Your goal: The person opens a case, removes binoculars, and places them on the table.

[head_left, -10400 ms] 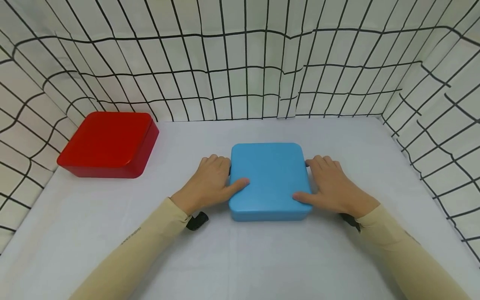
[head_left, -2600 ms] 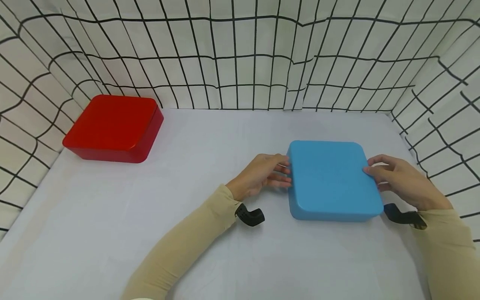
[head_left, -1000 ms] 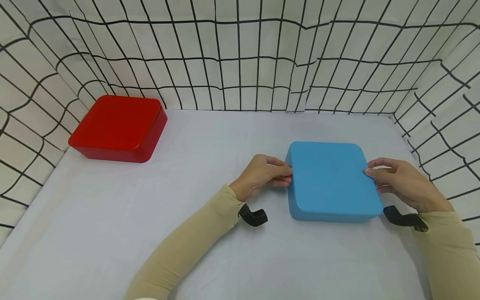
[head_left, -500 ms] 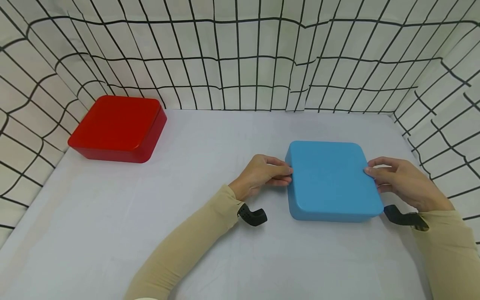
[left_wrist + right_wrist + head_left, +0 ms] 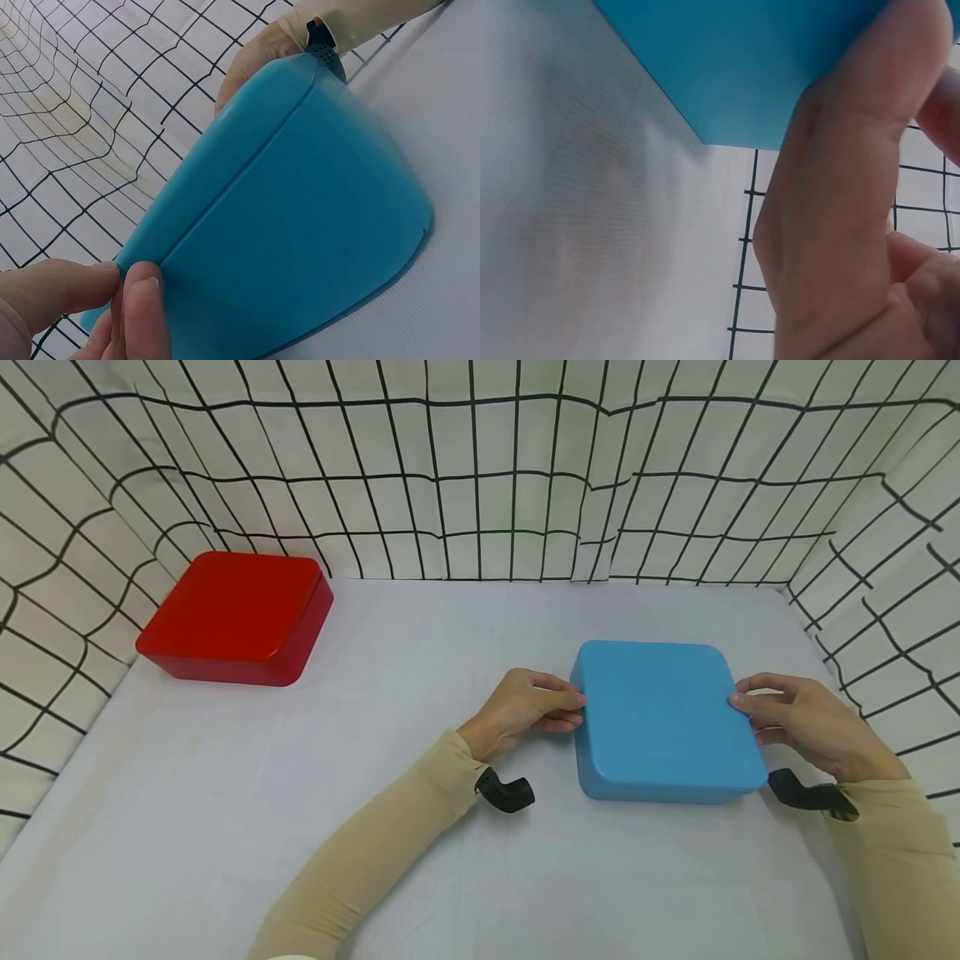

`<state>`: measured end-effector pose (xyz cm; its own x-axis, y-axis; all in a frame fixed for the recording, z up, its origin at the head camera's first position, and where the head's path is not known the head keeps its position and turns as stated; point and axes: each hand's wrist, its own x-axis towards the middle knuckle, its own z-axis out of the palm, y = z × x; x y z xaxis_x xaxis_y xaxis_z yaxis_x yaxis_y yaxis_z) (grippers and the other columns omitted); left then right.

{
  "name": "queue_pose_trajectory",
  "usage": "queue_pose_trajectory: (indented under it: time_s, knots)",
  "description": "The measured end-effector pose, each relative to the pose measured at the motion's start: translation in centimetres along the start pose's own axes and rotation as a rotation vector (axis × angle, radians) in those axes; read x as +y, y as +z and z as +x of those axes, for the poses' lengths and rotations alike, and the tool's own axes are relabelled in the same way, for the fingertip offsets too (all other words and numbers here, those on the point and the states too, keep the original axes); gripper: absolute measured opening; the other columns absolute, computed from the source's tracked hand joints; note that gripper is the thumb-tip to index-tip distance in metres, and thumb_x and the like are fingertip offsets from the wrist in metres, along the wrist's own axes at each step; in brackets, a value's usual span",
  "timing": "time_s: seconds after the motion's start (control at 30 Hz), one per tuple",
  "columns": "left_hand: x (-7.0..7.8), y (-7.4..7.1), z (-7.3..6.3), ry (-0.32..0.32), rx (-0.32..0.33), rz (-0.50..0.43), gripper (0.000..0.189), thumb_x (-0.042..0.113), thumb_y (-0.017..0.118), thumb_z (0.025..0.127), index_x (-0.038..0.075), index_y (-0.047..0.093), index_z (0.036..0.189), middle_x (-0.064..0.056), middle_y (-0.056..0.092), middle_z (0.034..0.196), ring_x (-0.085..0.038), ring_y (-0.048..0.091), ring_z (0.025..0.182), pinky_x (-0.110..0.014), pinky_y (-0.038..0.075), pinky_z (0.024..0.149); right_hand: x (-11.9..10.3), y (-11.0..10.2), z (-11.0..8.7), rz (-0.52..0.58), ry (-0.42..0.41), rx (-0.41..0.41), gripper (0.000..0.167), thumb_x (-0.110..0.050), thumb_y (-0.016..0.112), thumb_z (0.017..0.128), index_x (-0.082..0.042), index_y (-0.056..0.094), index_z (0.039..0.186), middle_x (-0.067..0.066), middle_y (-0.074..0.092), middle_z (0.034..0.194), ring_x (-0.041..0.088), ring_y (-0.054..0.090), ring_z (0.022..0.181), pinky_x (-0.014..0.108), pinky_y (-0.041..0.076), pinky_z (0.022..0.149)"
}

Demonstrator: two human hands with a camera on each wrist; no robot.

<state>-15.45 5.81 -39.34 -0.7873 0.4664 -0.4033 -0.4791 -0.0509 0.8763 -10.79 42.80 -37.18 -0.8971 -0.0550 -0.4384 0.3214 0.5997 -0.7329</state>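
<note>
A blue lidded box (image 5: pixel 663 722) lies flat on the white table, right of the middle in the head view. In the left wrist view a seam runs along its side below the lid (image 5: pixel 217 161). My left hand (image 5: pixel 521 706) grips the box's left side by the lid edge, its thumb at the top edge and a fingertip right at the seam. On the opposite side my right hand (image 5: pixel 806 722) has its thumb on the top edge, with the other fingers against the side wall. The box's inside is hidden under the lid.
A red box (image 5: pixel 236 614) of similar shape stands at the far left of the white-covered table (image 5: pixel 420 635). Black-lined grid walls (image 5: pixel 457 468) enclose the back and both sides. Dark wrist cameras (image 5: pixel 506 791) stick out below both wrists.
Since the oldest frame, the blue box has moved right and both hands have shifted to its upper side edges. More recently my left thumb closed onto the lid edge. The last second shows almost no motion.
</note>
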Motion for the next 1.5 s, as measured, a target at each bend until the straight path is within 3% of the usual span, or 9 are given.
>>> queue_pose_trajectory:
  time_s: [0.3,0.6,0.97,1.23,1.5]
  knots:
    - [0.19,0.05,-0.22,0.001,-0.004,0.012,0.026,0.002,0.077,0.09,-0.004,0.068,0.113,-0.009,0.076,0.088,-0.014,0.077,0.073,-0.029,0.065,0.075,-0.02,-0.26,0.09,0.035,-0.005,-0.008,0.055,-0.041,0.062,0.103,-0.007,0.041,0.141,-0.012,0.07,0.092,0.013,0.069,0.083,0.026,0.061,0.079]
    - [-0.04,-0.03,-0.21,0.0,-0.007,-0.005,0.027,0.002,0.076,0.091,-0.006,0.068,0.115,-0.009,0.076,0.087,-0.014,0.077,0.073,-0.028,0.065,0.075,-0.14,-0.19,0.22,0.013,0.024,-0.007,0.064,-0.046,0.063,0.102,-0.006,0.039,0.146,-0.008,0.066,0.099,0.013,0.067,0.087,0.025,0.061,0.08]
    - [-0.02,0.07,-0.18,-0.012,0.004,-0.001,0.026,0.003,0.074,0.092,-0.006,0.067,0.116,-0.009,0.076,0.087,-0.014,0.077,0.074,-0.029,0.065,0.076,-0.42,-0.12,0.04,0.045,0.032,-0.007,0.06,-0.044,0.065,0.101,-0.008,0.041,0.142,-0.011,0.067,0.094,0.013,0.067,0.084,0.026,0.061,0.079]
    - [0.05,0.02,0.1,-0.051,0.025,-0.024,0.025,0.015,0.061,0.101,-0.004,0.072,0.115,-0.01,0.077,0.086,-0.016,0.078,0.075,-0.031,0.065,0.076,-0.31,-0.17,0.08,0.039,0.031,0.003,0.058,-0.044,0.066,0.1,-0.01,0.042,0.141,-0.011,0.067,0.093,0.013,0.066,0.084,0.025,0.061,0.079]
    - [-0.03,-0.09,-0.03,-0.058,0.018,-0.069,0.033,0.017,0.053,0.101,-0.005,0.072,0.117,-0.013,0.078,0.088,-0.02,0.079,0.079,-0.035,0.065,0.08,-0.28,-0.08,0.03,0.035,0.03,0.006,0.06,-0.044,0.066,0.1,-0.008,0.041,0.142,-0.011,0.067,0.093,0.013,0.066,0.084,0.026,0.061,0.078]
